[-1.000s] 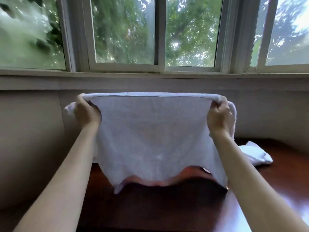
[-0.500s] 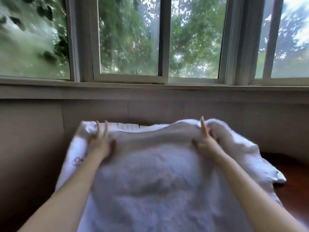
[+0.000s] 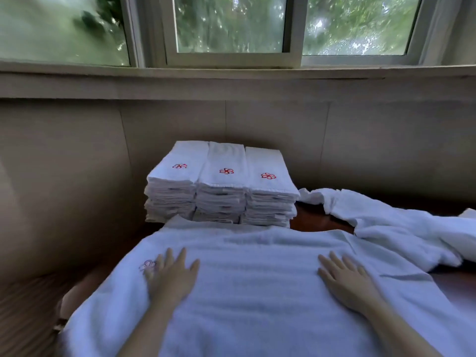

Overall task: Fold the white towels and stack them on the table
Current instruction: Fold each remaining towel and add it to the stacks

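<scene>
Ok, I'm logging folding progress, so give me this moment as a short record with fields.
left hand: flat on the spread towel, by its red flower mark
right hand: flat on that towel, fingers straight
spread towel: unfolded over the table
folded stacks: three side by side by the wall, behind the towel
loose towels: crumpled heap at right

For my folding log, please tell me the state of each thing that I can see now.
spread towel: unfolded, flat on the table
left hand: open, resting flat on it
right hand: open, resting flat on it
folded towels: three neat stacks, side by side
loose towels: crumpled, unfolded, at right
</scene>
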{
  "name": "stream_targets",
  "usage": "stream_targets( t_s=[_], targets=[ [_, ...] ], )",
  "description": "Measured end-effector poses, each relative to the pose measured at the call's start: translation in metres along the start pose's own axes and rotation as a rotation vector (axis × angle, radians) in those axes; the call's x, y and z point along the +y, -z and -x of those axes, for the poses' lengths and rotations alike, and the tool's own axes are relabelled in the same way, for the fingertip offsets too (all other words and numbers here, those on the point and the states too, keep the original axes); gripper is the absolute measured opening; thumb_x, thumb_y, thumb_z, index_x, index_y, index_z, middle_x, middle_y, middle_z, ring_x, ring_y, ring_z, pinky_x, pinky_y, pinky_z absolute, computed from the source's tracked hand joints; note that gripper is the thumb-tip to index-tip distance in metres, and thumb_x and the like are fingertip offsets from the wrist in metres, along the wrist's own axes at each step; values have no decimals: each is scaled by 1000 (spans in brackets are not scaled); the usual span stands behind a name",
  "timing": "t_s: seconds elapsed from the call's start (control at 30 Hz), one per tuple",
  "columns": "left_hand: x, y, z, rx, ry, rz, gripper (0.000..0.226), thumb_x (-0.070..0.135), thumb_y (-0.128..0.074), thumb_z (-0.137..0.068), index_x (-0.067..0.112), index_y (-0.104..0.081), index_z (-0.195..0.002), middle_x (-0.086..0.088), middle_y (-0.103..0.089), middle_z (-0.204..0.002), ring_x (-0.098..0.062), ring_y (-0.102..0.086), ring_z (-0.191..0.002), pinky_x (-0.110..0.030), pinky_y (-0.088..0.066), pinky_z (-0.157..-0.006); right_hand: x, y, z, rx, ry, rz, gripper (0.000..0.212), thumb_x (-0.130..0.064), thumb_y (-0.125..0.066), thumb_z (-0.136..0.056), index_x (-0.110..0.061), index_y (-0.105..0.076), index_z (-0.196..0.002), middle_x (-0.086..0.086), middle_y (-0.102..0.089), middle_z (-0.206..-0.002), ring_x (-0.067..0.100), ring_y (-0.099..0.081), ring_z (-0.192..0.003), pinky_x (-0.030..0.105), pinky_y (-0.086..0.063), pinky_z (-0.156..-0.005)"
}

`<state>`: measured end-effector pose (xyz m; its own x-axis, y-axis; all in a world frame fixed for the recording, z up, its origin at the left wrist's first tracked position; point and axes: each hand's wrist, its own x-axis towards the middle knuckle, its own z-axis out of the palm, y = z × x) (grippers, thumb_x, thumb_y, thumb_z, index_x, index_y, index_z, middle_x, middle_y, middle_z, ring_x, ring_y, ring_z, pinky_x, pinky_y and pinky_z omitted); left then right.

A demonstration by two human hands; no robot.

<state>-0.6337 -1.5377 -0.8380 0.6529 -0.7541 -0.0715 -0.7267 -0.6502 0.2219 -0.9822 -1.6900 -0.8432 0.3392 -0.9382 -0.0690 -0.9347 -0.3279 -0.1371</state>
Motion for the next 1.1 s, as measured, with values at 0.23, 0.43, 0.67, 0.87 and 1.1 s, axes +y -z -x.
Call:
stream_targets(
  t_s=[0.23, 0.43, 0.67, 0.87, 1.1],
  targets=[
    [-20, 14, -4, -30, 107, -87, 63, 62, -12, -95, 35, -6, -152, -1, 2, -161, -28, -4, -147, -53, -9, -114, -7, -4, -7, 128, 20, -52, 47, -47, -25, -100, -35, -30, -145, -7, -21, -157, 16, -15, -146, 37, -12, -116],
    [29, 29, -5, 61, 65, -96, 28, 26, -39, -98, 15, -55, -117, -10, -55, -128, -30, -50, -117, -35, -42, -90, -5, -8, 13, 166, 47, -74, 43, -42, -25, -101, -31, -36, -142, -4, -28, -154, 17, -21, -143, 37, -12, -115],
    [40, 20, 11, 109, -197, -9, 39, 34, -37, -99, 13, -53, -70, -9, -62, -84, -30, -58, -87, -29, -38, -65, 40, 0, 34, 149, 44, -126, 42, -40, -34, -101, -29, -40, -141, -3, -29, -155, 14, -23, -143, 29, -15, -116],
    [11, 37, -13, 185, -56, 103, 20, 21, -39, -94, 15, -57, -101, -10, -55, -111, -32, -53, -98, -33, -43, -72, 38, 9, 25, 282, -21, -53, 23, -37, -38, -99, -21, -55, -103, 2, -59, -116, 23, -52, -108, 31, -39, -84],
    [-11, 55, -83, 4, 249, 468, 24, 24, -53, -90, 1, -54, -96, -14, -57, -92, -30, -55, -83, -35, -41, -70, -43, 15, -42, 377, 38, 58, 27, -24, -36, -98, -9, -58, -96, 7, -59, -103, 27, -51, -100, 33, -36, -71]
  ],
)
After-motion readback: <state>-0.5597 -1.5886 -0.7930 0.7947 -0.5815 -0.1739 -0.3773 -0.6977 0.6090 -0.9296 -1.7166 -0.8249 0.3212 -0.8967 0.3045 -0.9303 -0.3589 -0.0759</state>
